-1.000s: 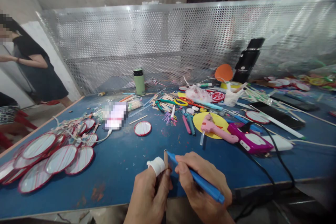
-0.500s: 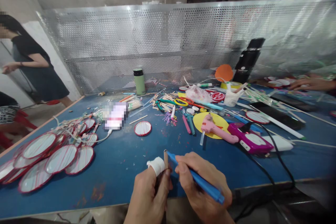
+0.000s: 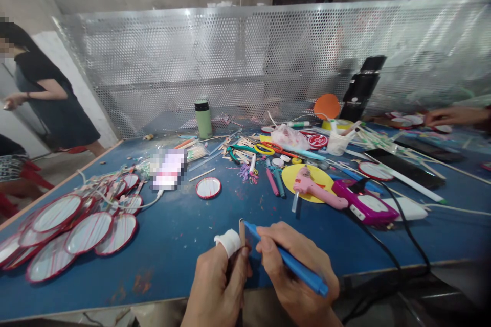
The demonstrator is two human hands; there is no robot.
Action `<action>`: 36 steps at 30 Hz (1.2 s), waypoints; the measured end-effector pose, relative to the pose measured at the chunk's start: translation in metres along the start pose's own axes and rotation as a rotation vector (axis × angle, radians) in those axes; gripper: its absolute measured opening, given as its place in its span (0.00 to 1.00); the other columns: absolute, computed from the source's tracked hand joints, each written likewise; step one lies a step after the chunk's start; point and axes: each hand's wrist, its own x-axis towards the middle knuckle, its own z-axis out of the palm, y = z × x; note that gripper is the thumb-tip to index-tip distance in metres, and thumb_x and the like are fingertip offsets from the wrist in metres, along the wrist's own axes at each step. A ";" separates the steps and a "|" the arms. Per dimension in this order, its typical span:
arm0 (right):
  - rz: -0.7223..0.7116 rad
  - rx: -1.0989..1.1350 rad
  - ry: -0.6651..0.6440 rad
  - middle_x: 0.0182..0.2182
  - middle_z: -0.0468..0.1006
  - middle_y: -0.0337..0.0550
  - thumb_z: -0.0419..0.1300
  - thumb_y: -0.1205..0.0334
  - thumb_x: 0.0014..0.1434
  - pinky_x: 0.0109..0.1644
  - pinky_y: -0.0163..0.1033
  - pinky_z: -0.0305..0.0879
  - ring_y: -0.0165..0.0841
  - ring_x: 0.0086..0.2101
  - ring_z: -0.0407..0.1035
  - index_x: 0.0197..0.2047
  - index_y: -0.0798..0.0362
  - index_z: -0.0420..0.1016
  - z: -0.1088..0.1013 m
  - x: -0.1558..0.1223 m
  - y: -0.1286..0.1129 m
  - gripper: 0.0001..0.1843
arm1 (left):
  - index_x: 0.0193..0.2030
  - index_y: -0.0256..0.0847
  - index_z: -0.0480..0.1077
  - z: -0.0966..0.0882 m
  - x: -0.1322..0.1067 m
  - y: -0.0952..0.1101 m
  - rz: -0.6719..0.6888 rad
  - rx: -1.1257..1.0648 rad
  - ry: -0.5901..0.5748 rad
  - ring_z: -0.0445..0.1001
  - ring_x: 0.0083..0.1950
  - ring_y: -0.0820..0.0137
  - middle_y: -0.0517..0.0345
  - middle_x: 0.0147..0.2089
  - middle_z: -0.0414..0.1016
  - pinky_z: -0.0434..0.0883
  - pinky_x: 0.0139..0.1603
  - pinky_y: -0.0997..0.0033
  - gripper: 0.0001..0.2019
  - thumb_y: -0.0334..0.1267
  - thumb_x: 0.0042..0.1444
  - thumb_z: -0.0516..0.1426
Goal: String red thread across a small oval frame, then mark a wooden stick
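Near the table's front edge, my left hand (image 3: 222,283) pinches a thin wooden stick (image 3: 242,235) upright, its top end dark. White wrapping (image 3: 229,241) covers one of that hand's fingers. My right hand (image 3: 299,271) grips a blue marker pen (image 3: 301,268), its tip close against the top of the stick; whether it touches I cannot tell. Beyond my hands, a round white disc with a red rim (image 3: 208,188) lies flat on the blue table (image 3: 172,245). A pink glue gun (image 3: 316,189) rests on a yellow disc (image 3: 289,176) to the right.
Red-rimmed discs (image 3: 90,232) are piled at left beside a phone (image 3: 169,168). Scissors (image 3: 264,149), sticks and pens spread across the middle. A purple power block (image 3: 364,202) with cables lies right. A green flask (image 3: 203,120) stands behind. A co-worker's hand (image 3: 448,115) is far right.
My hands, the stick and the marker pen hold nearly the same position. At far right the co-worker's hand has shifted slightly. The standing person at left has moved a little.
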 end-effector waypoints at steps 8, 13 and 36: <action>-0.009 0.013 0.002 0.25 0.80 0.36 0.59 0.75 0.61 0.31 0.29 0.71 0.26 0.24 0.75 0.40 0.54 0.76 0.001 0.002 0.000 0.08 | 0.29 0.40 0.67 0.001 -0.001 0.001 -0.016 -0.021 0.011 0.61 0.18 0.77 0.67 0.20 0.60 0.57 0.20 0.80 0.15 0.44 0.67 0.53; 0.005 0.004 0.000 0.24 0.80 0.36 0.58 0.75 0.61 0.29 0.30 0.71 0.26 0.23 0.74 0.38 0.53 0.77 0.001 0.004 0.000 0.09 | 0.30 0.40 0.68 0.001 0.000 -0.001 -0.022 -0.016 -0.002 0.60 0.18 0.77 0.67 0.20 0.61 0.57 0.20 0.80 0.15 0.45 0.67 0.53; -0.023 -0.039 0.036 0.23 0.80 0.36 0.60 0.75 0.60 0.32 0.30 0.72 0.27 0.24 0.76 0.38 0.53 0.77 0.002 0.002 0.000 0.08 | 0.35 0.39 0.70 -0.004 0.003 -0.006 0.003 0.028 -0.075 0.61 0.19 0.77 0.66 0.21 0.62 0.60 0.20 0.81 0.14 0.43 0.68 0.51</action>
